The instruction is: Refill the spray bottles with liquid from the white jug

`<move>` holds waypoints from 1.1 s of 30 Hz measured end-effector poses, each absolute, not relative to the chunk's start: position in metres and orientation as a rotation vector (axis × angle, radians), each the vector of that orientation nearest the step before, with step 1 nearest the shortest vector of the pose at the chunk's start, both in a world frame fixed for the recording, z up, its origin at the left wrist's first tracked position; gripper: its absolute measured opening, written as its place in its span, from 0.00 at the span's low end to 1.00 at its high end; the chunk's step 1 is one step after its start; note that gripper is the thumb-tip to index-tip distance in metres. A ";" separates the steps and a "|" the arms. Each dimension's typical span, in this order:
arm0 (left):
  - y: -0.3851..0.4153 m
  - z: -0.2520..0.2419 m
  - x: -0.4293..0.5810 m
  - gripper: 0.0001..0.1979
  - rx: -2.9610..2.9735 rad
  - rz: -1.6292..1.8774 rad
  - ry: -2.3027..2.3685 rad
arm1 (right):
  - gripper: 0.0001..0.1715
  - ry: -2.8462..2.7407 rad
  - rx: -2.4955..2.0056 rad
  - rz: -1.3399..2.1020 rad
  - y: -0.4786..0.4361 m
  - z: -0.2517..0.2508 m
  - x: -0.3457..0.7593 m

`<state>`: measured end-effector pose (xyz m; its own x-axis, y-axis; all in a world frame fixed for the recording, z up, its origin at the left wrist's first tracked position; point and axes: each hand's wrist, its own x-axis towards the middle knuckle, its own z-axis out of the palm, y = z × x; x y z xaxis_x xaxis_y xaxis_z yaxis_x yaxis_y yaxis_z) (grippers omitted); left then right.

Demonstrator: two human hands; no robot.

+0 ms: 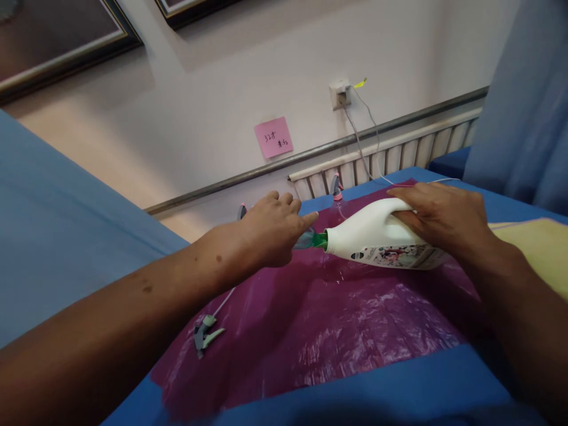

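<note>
My right hand [437, 213] grips the handle of a large white jug [373, 234], tipped nearly on its side with its mouth pointing left. A green spout [319, 239] shows at that mouth and meets a clear bottle [305, 239]. Around this bottle my left hand [277, 231] is closed, hiding most of it; the index finger points toward the jug. Whether liquid is flowing cannot be made out. A loose trigger spray head [206, 335] with its dip tube lies on the purple plastic sheet [355, 331], below my left forearm.
Behind the jug stands a spray bottle with a pink collar [338, 196]; another spray top [242, 210] peeks out past my left wrist. Yellow cloth [535, 251] lies at right on the blue table cover [355, 393]. Cables hang from a wall socket [339, 96] above a radiator [386, 155].
</note>
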<state>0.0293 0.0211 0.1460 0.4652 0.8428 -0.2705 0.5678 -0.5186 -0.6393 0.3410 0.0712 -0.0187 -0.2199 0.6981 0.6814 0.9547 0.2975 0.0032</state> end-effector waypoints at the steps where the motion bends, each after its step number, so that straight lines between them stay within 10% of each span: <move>1: 0.021 0.148 0.033 0.43 -2.240 0.804 -1.168 | 0.20 -1.995 -1.470 -0.576 0.071 -0.019 0.341; 33: 0.015 0.151 0.025 0.41 -2.258 0.565 -1.182 | 0.24 -1.901 -1.521 -0.449 0.072 -0.023 0.358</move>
